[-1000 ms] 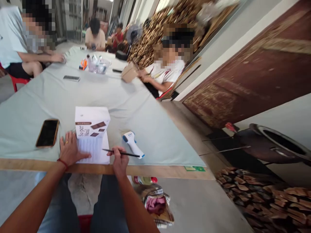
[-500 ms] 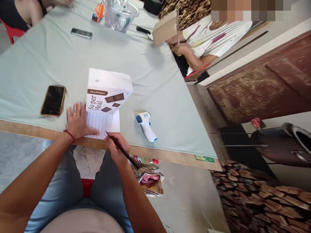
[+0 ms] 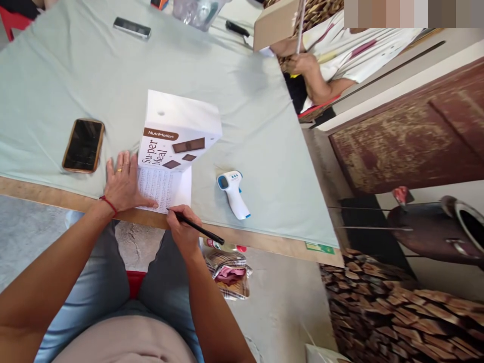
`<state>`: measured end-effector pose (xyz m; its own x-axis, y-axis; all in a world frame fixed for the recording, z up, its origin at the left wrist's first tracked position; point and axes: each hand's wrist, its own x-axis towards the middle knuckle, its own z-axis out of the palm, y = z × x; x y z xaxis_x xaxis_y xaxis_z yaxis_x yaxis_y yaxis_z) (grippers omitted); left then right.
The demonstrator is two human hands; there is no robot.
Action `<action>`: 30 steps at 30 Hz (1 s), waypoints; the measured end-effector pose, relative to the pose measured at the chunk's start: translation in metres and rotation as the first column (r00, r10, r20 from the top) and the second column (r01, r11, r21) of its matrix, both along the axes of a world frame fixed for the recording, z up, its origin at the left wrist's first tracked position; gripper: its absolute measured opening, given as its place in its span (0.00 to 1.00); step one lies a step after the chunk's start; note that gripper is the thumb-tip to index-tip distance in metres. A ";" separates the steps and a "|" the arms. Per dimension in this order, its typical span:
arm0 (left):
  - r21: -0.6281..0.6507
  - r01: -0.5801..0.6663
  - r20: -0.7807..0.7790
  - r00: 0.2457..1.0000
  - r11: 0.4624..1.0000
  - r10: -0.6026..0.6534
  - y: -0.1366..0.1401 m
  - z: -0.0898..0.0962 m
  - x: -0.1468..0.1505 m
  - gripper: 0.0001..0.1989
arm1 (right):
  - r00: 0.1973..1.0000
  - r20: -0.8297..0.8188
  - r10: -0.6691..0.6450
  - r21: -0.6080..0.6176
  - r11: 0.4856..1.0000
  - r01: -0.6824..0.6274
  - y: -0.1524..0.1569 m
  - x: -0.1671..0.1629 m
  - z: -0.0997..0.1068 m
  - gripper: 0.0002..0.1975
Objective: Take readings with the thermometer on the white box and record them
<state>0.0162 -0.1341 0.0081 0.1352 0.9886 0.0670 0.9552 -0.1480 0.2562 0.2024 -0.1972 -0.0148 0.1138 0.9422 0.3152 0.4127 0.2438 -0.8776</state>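
Observation:
A sheet of paper [image 3: 181,190] covered on its left part with rows of small handwriting lies at the near table edge. My left hand [image 3: 124,185] rests flat on its left side, fingers stretched and thumb out across the writing. In my right hand [image 3: 184,229] is a black pen [image 3: 204,232], its tip at the lower part of the sheet. Behind the paper stands a white box [image 3: 181,131] marked NutriMotion Su-per Meal, hiding the sheet's far end. To the right lies a white and blue infrared thermometer [image 3: 234,194], and left of my left hand a phone [image 3: 83,145] with a dark screen.
A second phone [image 3: 132,28] and a clear plastic basket [image 3: 196,12] are farther back on the cloth-covered table [image 3: 264,166]. A knife [image 3: 238,29] lies near a cardboard box [image 3: 276,25] by a seated person's hands [image 3: 302,65]. Chopped firewood [image 3: 416,312] is stacked at lower right.
The view has shifted a little, with the far objects now higher in the picture. The pen leans lower to the right in my right hand. My left hand stays on the paper.

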 end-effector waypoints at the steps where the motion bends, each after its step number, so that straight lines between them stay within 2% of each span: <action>1: -0.005 0.000 0.003 1.000 1.000 0.000 0.000 0.000 0.000 0.71 | 1.000 0.010 0.003 -0.005 1.000 -0.003 0.000 0.000 0.000 0.05; 9: -0.018 0.007 0.039 0.999 1.000 -0.006 -0.001 0.001 0.001 0.69 | 0.996 0.084 0.007 -0.026 1.000 -0.005 -0.002 0.001 -0.003 0.05; 25: -0.018 0.006 0.033 0.999 1.000 -0.006 0.000 -0.001 0.001 0.70 | 0.998 0.055 -0.014 0.012 1.000 0.013 -0.002 0.002 -0.002 0.05; 30: -0.020 0.003 0.032 0.999 1.000 -0.003 0.000 -0.001 0.001 0.70 | 0.998 0.058 -0.003 -0.012 1.000 0.004 -0.002 0.002 -0.003 0.05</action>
